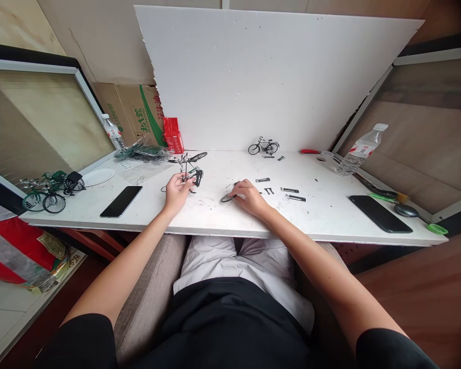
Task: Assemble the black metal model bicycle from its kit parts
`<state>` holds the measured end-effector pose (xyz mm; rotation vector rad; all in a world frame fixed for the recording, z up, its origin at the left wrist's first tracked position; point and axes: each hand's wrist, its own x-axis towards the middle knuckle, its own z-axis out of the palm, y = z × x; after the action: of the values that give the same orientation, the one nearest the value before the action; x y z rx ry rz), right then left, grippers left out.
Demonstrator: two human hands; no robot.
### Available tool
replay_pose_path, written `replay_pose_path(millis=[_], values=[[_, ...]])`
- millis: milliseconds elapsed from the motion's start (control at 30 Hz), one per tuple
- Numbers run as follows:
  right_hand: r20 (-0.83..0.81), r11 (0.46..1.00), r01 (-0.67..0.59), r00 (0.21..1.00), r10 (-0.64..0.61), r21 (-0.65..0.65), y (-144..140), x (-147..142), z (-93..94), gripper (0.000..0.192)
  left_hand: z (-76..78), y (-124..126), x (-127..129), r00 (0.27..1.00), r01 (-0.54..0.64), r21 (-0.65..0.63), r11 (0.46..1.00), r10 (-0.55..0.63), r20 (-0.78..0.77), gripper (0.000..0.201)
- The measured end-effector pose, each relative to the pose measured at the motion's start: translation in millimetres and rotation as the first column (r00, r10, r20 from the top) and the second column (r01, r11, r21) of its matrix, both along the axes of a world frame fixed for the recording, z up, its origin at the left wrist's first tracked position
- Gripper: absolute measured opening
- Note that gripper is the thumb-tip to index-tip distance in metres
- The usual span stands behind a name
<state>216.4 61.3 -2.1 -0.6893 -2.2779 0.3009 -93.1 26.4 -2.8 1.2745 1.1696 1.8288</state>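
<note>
From the head view, the left hand (176, 188) has its fingers clamped on a half-built model bicycle (190, 166) just above the white tabletop (322, 220). The right hand (249, 197), fingers pinched together, holds a small wheel (228, 197) against the tabletop, near loose metal parts (292, 193) to its right.
</note>
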Motion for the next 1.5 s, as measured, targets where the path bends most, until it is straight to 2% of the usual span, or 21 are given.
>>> replay_pose_path(millis=[100,200,333,467,600,700,833,967,1067,1167,1300,1500], values=[[0.054,0.999,0.001,0.999,0.001,-0.035,-1,0,0.2,0.044,3.3,-5,11,1.0,0.017,0.061,0.998,-0.016,-0.019,0.046],[0.054,0.999,0.026,0.998,-0.024,-0.042,-1,0,0.2,0.044,7.7,-12,29,0.998,0.058,0.025,0.998,-0.059,0.035,0.047],[-0.079,0.995,0.077,0.994,-0.081,-0.063,-2,-1,1.9,0.036,8.1,-23,54,0.981,0.176,-0.042,0.984,-0.171,0.095,0.05],[-0.178,0.985,0.026,0.982,-0.057,-0.17,-3,-2,4.2,0.049,0.5,-30,70,0.954,0.291,-0.102,0.951,-0.28,0.108,0.057],[-0.24,0.972,0.003,0.969,-0.062,-0.236,-2,-1,4.3,0.047,-7.3,-32,75,0.938,0.341,-0.115,0.933,-0.33,0.102,0.062],[-0.255,0.963,-0.023,0.966,-0.048,-0.268,1,0,2.4,0.039,-9.9,-32,75,0.93,0.364,-0.11,0.925,-0.356,0.085,0.063],[-0.245,0.973,-0.02,0.969,-0.038,-0.231,3,-1,0.3,0.03,-11.0,-32,75,0.922,0.385,-0.109,0.916,-0.379,0.075,0.061],[-0.247,0.985,-0.011,0.969,-0.032,-0.172,2,-1,2.8,0.032,-11.8,-31,75,0.926,0.377,-0.107,0.92,-0.371,0.075,0.059],[-0.278,0.982,-0.03,0.96,-0.024,-0.189,2,-2,4.7,0.036,-11.9,-30,74,0.933,0.358,-0.103,0.928,-0.351,0.079,0.06],[-0.343,0.947,-0.079,0.939,-0.034,-0.311,3,-2,4.2,0.041,-11.7,-30,73,0.937,0.347,-0.096,0.933,-0.341,0.072,0.06],[-0.454,0.848,-0.201,0.889,-0.052,-0.491,4,-2,4.0,0.049,-12.9,-28,72,0.946,0.323,-0.095,0.942,-0.319,0.06,0.061],[-0.473,0.795,-0.245,0.879,-0.059,-0.555,-1,-4,8.5,0.052,-16.6,-25,72,0.955,0.296,-0.078,0.952,-0.294,0.037,0.058]])
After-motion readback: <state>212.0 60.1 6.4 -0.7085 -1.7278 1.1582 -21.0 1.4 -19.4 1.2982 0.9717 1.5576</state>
